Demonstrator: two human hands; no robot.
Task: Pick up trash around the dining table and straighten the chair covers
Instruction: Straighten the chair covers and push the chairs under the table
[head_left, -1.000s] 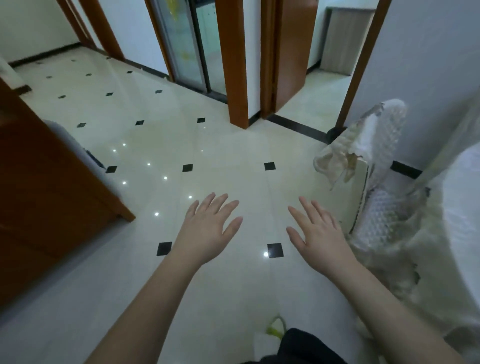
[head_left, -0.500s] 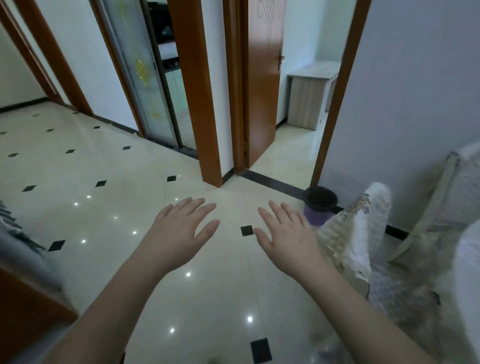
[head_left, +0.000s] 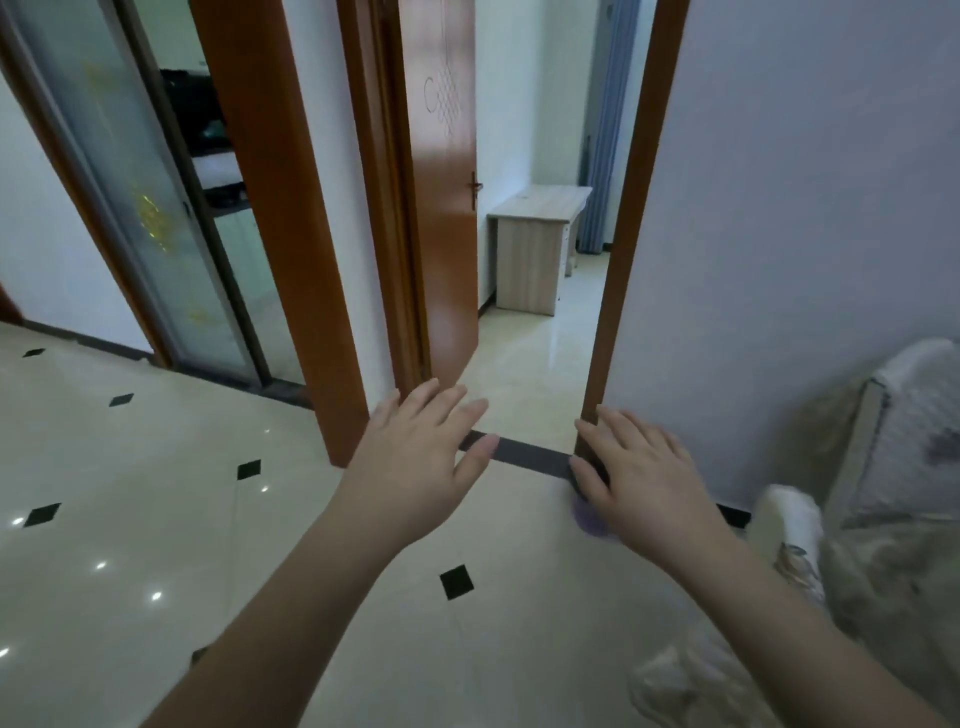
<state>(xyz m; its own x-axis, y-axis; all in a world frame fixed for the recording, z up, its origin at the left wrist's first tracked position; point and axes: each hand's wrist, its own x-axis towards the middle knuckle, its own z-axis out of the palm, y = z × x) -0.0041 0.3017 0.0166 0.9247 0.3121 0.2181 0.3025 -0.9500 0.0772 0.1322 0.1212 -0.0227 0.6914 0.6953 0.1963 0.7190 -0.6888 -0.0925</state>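
My left hand and my right hand are stretched out in front of me, palms down, fingers spread, holding nothing. At the right edge stand chairs wrapped in pale bubble-wrap covers; one cover hangs torn and rumpled just right of my right forearm. A small purple bin by the wall shows only as a sliver behind my right hand.
A wooden door stands open ahead onto a room with a light wood desk. A glass sliding door is at the left. Cream floor tiles with black diamonds spread below. A grey wall runs along the right.
The view has tilted up and swung toward the open doorway. Both hands stay open and empty. The purple bin is now mostly hidden behind my right hand.
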